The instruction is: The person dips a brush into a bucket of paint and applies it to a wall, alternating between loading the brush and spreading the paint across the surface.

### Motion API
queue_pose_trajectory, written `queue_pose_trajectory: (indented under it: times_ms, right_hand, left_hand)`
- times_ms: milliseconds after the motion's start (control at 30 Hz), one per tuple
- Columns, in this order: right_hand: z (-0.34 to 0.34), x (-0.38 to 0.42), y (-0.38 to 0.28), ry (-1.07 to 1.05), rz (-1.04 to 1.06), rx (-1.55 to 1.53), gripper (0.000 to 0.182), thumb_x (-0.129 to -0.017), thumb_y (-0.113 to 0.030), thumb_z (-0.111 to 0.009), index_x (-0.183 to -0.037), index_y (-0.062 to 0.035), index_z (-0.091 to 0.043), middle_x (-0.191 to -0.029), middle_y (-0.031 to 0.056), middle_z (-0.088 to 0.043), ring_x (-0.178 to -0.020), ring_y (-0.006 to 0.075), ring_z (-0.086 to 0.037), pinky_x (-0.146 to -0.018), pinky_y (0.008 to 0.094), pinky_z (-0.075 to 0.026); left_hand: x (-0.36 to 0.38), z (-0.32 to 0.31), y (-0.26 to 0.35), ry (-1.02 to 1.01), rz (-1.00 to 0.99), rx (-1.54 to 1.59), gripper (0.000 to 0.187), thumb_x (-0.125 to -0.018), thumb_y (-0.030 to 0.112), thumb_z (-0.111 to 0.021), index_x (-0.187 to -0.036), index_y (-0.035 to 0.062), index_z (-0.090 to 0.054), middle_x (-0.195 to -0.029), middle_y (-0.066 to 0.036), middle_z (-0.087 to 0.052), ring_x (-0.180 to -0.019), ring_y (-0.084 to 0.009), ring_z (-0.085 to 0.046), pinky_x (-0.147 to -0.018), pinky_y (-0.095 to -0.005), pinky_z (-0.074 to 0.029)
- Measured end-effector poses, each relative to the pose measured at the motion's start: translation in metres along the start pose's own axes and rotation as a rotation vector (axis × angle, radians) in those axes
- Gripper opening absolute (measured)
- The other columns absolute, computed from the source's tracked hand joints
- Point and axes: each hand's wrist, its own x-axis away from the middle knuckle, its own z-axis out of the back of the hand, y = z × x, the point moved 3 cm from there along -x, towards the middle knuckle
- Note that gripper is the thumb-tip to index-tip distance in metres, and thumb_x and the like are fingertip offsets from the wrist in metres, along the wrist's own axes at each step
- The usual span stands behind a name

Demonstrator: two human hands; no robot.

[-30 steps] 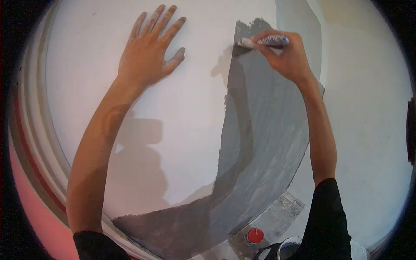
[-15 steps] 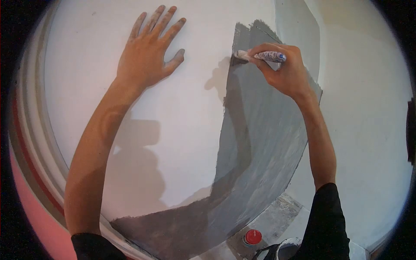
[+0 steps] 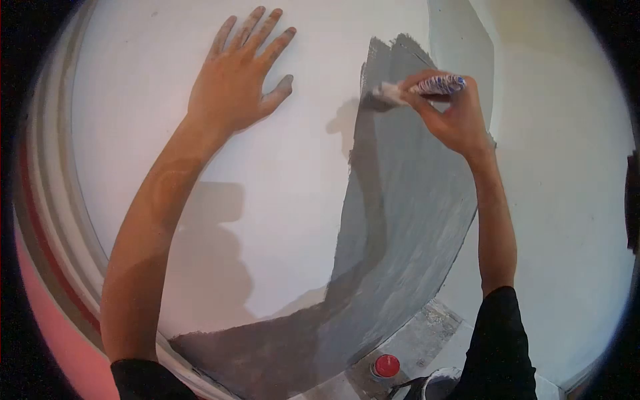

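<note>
My right hand [image 3: 453, 117] is closed round the paint-spattered handle of a paintbrush [image 3: 437, 85]. The bristles, a little blurred, lie at the left edge of a grey painted area [image 3: 407, 193] on the white wall [image 3: 287, 200]. My left hand [image 3: 240, 80] rests flat on the white part of the wall, fingers spread, grey smears on the fingertips. It holds nothing. The grey paint runs down the right side and along the bottom of the wall.
On the floor below are a red-lidded container [image 3: 386, 366] and a bucket [image 3: 443, 385], partly hidden by my right sleeve. A pale side wall [image 3: 560, 220] meets the painted one at the right. Ridged trim [image 3: 53, 193] borders the left side.
The brush and my right hand have shifted right and slightly down along the grey edge. My left hand stays flat on the wall; the whole view has moved a little.
</note>
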Motion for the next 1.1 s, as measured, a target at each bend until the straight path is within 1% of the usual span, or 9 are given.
queue_pose_trajectory:
  times_ms: [67, 267, 367, 533, 633, 767, 867, 1067, 1100]
  right_hand:
    - [0.004, 0.007, 0.013, -0.091, -0.142, -0.063, 0.007, -0.087, -0.008, -0.072, -0.092, -0.0034, -0.074, -0.084, 0.0064, -0.074, -0.081, 0.0139, -0.07, -0.081, 0.0307, -0.057]
    - [0.021, -0.032, 0.102, -0.012, 0.051, -0.047, 0.011, -0.088, -0.015, -0.072, -0.092, -0.0055, -0.074, -0.086, 0.0064, -0.073, -0.083, 0.0132, -0.069, -0.079, 0.0318, -0.057]
    - [0.029, -0.058, 0.148, 0.061, -0.028, -0.019, 0.012, -0.089, -0.017, -0.071, -0.095, -0.0073, -0.074, -0.089, 0.0057, -0.073, -0.085, 0.0151, -0.069, -0.08, 0.0322, -0.056]
    - [0.05, -0.086, 0.136, 0.151, 0.118, -0.213, 0.013, -0.089, -0.009, -0.071, -0.099, -0.0007, -0.068, -0.097, 0.008, -0.071, -0.091, 0.0164, -0.067, -0.086, 0.0318, -0.057]
    - [0.059, -0.054, 0.125, 0.141, 0.001, -0.107, 0.014, -0.088, -0.008, -0.072, -0.099, -0.0002, -0.068, -0.097, 0.0091, -0.071, -0.09, 0.0178, -0.068, -0.087, 0.0333, -0.057]
    - [0.026, -0.007, 0.115, -0.128, 0.035, -0.286, 0.016, -0.086, -0.015, -0.074, -0.098, -0.0049, -0.071, -0.093, 0.0073, -0.073, -0.088, 0.0184, -0.07, -0.084, 0.0333, -0.057]
    - [0.014, -0.013, 0.133, -0.175, -0.097, -0.109, 0.016, -0.086, -0.015, -0.074, -0.098, -0.0049, -0.071, -0.093, 0.0072, -0.072, -0.088, 0.0189, -0.07, -0.084, 0.0332, -0.057]
    - [0.041, -0.089, 0.161, 0.011, 0.188, -0.13, 0.01, -0.087, -0.009, -0.073, -0.094, -0.003, -0.069, -0.095, 0.0069, -0.07, -0.09, 0.0156, -0.067, -0.084, 0.0304, -0.056]
    - [0.048, -0.097, 0.155, 0.069, 0.117, -0.151, 0.011, -0.086, -0.011, -0.074, -0.092, -0.0034, -0.069, -0.092, 0.0063, -0.07, -0.087, 0.0155, -0.066, -0.081, 0.0313, -0.055]
  left_hand:
    - [-0.001, 0.004, 0.001, -0.027, 0.005, -0.01, 0.064, -0.091, 0.04, -0.058, -0.15, 0.0273, -0.035, -0.16, -0.002, -0.026, -0.148, -0.0223, -0.023, -0.123, -0.0453, -0.015]
    - [0.001, 0.001, 0.001, -0.043, 0.011, -0.02, 0.065, -0.091, 0.039, -0.059, -0.15, 0.0275, -0.035, -0.161, -0.002, -0.025, -0.148, -0.0221, -0.022, -0.123, -0.0459, -0.015]
    - [0.001, -0.002, 0.001, -0.039, 0.005, -0.019, 0.066, -0.09, 0.039, -0.06, -0.15, 0.0276, -0.035, -0.16, -0.002, -0.025, -0.148, -0.0222, -0.022, -0.123, -0.0472, -0.015]
    - [-0.001, 0.003, 0.001, -0.074, -0.009, -0.031, 0.067, -0.089, 0.039, -0.061, -0.15, 0.0279, -0.035, -0.16, -0.002, -0.025, -0.148, -0.0233, -0.022, -0.123, -0.0489, -0.015]
    - [-0.002, 0.006, 0.002, -0.091, -0.011, -0.042, 0.068, -0.088, 0.038, -0.061, -0.15, 0.0279, -0.035, -0.16, -0.002, -0.025, -0.148, -0.0232, -0.022, -0.123, -0.0488, -0.015]
    - [-0.004, 0.007, 0.003, -0.099, -0.011, -0.066, 0.068, -0.087, 0.036, -0.061, -0.149, 0.0278, -0.036, -0.16, -0.001, -0.026, -0.148, -0.0227, -0.023, -0.123, -0.0484, -0.015]
    - [-0.006, 0.009, 0.004, -0.113, -0.015, -0.068, 0.067, -0.087, 0.034, -0.061, -0.149, 0.0279, -0.036, -0.16, -0.001, -0.027, -0.148, -0.023, -0.023, -0.123, -0.0486, -0.015]
    - [-0.006, 0.009, 0.005, -0.127, -0.011, -0.093, 0.067, -0.086, 0.031, -0.061, -0.148, 0.0279, -0.037, -0.16, -0.001, -0.027, -0.147, -0.0236, -0.023, -0.122, -0.0489, -0.015]
    - [-0.007, 0.009, 0.005, -0.127, -0.01, -0.098, 0.066, -0.086, 0.031, -0.061, -0.148, 0.0279, -0.037, -0.16, -0.001, -0.028, -0.147, -0.0236, -0.024, -0.122, -0.0489, -0.015]
